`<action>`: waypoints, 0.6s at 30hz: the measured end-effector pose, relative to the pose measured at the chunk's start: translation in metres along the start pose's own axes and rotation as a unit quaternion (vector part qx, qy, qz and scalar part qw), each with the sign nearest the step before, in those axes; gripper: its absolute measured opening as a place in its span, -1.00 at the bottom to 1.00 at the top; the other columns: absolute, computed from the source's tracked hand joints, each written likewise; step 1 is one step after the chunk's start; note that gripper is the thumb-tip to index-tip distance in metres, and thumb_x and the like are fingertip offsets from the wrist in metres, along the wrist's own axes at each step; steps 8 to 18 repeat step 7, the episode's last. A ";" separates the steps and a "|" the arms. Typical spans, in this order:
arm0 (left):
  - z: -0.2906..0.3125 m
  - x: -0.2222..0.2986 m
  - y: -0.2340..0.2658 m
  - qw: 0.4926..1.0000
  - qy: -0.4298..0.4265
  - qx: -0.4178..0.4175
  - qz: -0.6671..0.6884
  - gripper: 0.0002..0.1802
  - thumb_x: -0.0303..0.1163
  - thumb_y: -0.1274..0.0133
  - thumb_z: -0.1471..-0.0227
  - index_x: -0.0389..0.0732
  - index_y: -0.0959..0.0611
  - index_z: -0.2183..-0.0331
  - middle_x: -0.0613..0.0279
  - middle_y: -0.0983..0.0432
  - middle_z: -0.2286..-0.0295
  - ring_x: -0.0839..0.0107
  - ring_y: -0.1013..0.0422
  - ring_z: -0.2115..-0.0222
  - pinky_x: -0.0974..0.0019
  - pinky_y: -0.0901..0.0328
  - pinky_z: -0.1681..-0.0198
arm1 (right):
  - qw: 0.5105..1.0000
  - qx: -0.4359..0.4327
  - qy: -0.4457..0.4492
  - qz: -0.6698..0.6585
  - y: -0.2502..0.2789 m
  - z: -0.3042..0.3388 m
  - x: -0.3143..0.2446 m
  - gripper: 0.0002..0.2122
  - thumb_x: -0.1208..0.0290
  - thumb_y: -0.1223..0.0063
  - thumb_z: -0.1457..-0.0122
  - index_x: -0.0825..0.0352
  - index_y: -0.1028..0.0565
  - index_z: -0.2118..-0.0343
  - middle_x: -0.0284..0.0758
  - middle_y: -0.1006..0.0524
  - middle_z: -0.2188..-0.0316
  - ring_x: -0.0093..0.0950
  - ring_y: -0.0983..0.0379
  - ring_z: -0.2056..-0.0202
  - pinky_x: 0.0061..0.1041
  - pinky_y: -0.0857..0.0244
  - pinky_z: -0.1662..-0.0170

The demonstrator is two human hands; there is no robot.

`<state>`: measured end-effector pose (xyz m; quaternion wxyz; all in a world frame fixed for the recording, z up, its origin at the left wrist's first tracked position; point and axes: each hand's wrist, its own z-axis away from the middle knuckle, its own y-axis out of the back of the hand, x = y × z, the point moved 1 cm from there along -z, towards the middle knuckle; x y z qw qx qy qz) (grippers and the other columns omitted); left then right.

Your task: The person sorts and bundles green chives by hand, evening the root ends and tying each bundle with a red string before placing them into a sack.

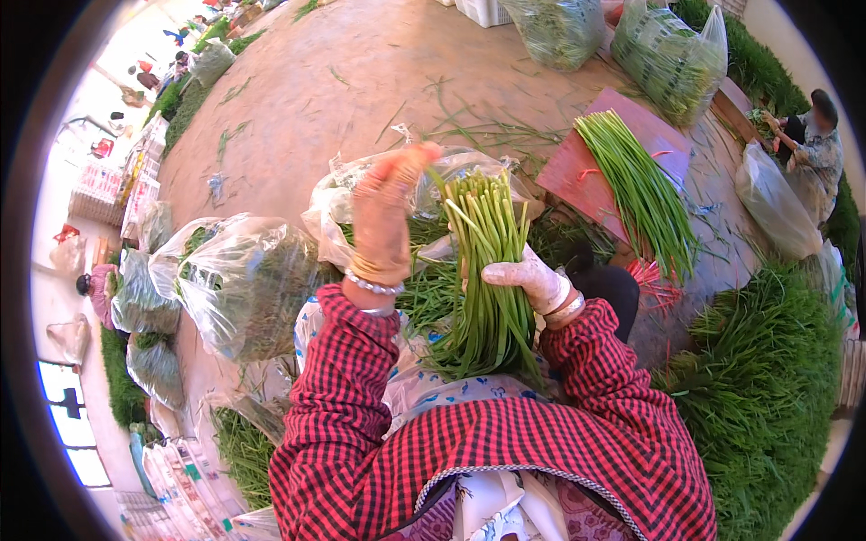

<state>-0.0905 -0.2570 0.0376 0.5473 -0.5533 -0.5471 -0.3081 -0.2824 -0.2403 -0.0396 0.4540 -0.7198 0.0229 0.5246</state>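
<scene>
My right hand (532, 278) is closed around a thick bunch of garlic chives (492, 261), thumb across the stalks. The bunch stands upright over my lap, pale cut ends at the top and leaves hanging down. My left hand (394, 203) is raised beside those cut ends, close to a stalk at the bunch's left edge. Motion smears its fingers, so whether they grip that stalk is unclear. Loose green leaves (428, 298) lie beneath the hands, and a clear plastic bag (334, 203) spreads open behind them.
On the right, a second chive bundle (631, 180) lies on a reddish board (564, 176), with red ties (654, 284) nearby. A large green heap (749, 388) fills the right side. Filled plastic bags (244, 288) stand left and far. A person (812, 162) sits at far right.
</scene>
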 end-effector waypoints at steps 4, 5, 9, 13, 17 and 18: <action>-0.034 0.033 0.028 0.987 -0.100 0.012 0.121 -0.79 -0.41 -0.16 -0.16 -0.29 -0.68 0.17 0.14 -0.64 0.19 0.35 -0.51 0.09 0.27 -0.32 -0.12 | 1.000 0.000 -0.010 -0.030 0.012 0.004 0.004 -0.33 0.30 -0.31 0.01 0.33 -0.33 -0.19 -0.33 -0.54 0.17 -0.48 -0.49 0.16 -0.44 -0.39 0.04; -0.038 0.040 0.038 0.988 -0.112 0.047 0.093 -0.78 -0.41 -0.16 -0.17 -0.30 -0.68 0.17 0.15 -0.64 0.19 0.32 -0.51 0.08 0.23 -0.27 -0.17 | 1.000 0.014 -0.005 -0.023 0.012 0.005 0.004 -0.28 0.27 -0.31 0.03 0.34 -0.30 -0.23 -0.31 -0.54 0.17 -0.46 -0.49 0.16 -0.43 -0.39 0.04; -0.045 0.052 0.056 0.984 -0.130 0.112 0.043 -0.77 -0.40 -0.16 -0.17 -0.31 -0.67 0.16 0.16 -0.65 0.20 0.28 -0.51 0.05 0.17 -0.18 -0.28 | 0.999 0.035 0.000 -0.014 0.012 0.010 0.002 -0.22 0.23 -0.31 0.05 0.34 -0.26 -0.27 -0.30 -0.53 0.17 -0.45 -0.50 0.17 -0.43 -0.39 0.05; -0.045 0.052 0.056 0.984 -0.130 0.112 0.043 -0.77 -0.40 -0.16 -0.17 -0.31 -0.67 0.16 0.16 -0.65 0.20 0.28 -0.51 0.05 0.17 -0.18 -0.28 | 0.999 0.035 0.000 -0.014 0.012 0.010 0.002 -0.22 0.23 -0.31 0.05 0.34 -0.26 -0.27 -0.30 -0.53 0.17 -0.45 -0.50 0.17 -0.43 -0.39 0.05; -0.045 0.052 0.056 0.984 -0.130 0.112 0.043 -0.77 -0.40 -0.16 -0.17 -0.31 -0.67 0.16 0.16 -0.65 0.20 0.28 -0.51 0.05 0.17 -0.18 -0.28 | 0.999 0.035 0.000 -0.014 0.012 0.010 0.002 -0.22 0.23 -0.31 0.05 0.34 -0.26 -0.27 -0.30 -0.53 0.17 -0.45 -0.50 0.17 -0.43 -0.39 0.05; -0.045 0.052 0.056 0.984 -0.130 0.112 0.043 -0.77 -0.40 -0.16 -0.17 -0.31 -0.67 0.16 0.16 -0.65 0.20 0.28 -0.51 0.05 0.17 -0.18 -0.28 | 0.999 0.035 0.000 -0.014 0.012 0.010 0.002 -0.22 0.23 -0.31 0.05 0.34 -0.26 -0.27 -0.30 -0.53 0.17 -0.45 -0.50 0.17 -0.43 -0.39 0.05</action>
